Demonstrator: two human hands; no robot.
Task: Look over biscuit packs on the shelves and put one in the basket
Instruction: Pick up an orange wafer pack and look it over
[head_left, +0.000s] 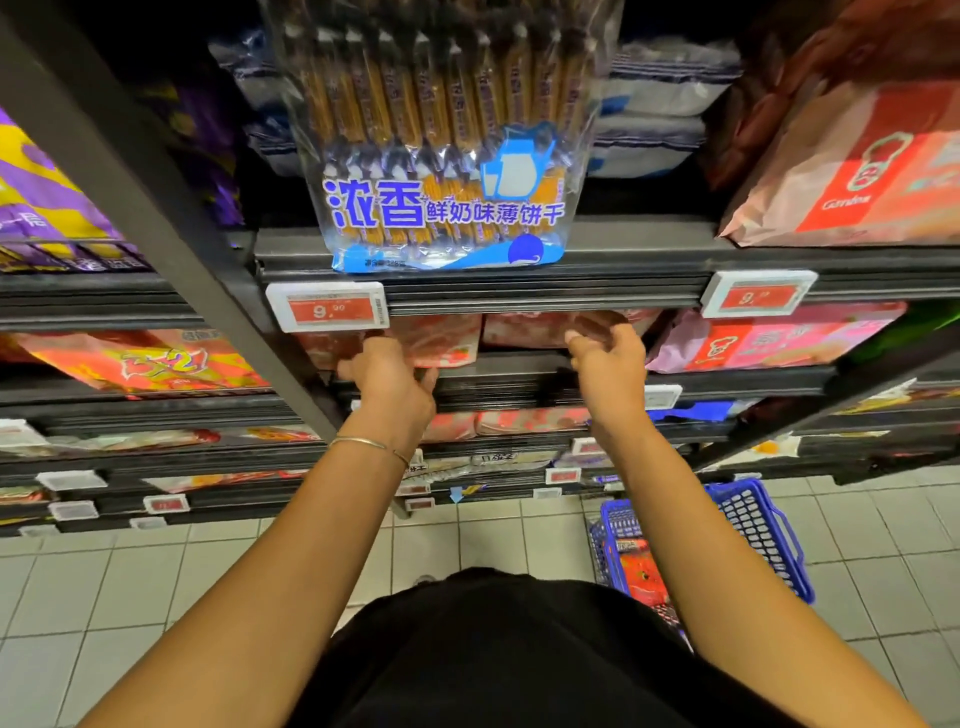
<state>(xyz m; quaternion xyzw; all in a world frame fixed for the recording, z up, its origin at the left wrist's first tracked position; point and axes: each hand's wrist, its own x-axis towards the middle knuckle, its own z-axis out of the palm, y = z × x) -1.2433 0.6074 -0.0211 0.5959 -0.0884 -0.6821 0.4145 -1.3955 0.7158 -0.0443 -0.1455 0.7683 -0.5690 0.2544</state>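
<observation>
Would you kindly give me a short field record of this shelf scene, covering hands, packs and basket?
left hand: grips pink pack
right hand: fingers curled at next pack; grip unclear
clear pack: above the hands, blue lettering
price tag: 9.90, above left hand
basket: blue, on floor at right, red packs inside

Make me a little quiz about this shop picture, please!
1. True or false: the basket stands on the floor.
2. Which hand wears the bracelet? A: left hand. B: right hand.
3. Fill in: the clear pack with blue writing lies on a shelf ___ both hands.
Key: 1 true; 2 A; 3 above.
</observation>
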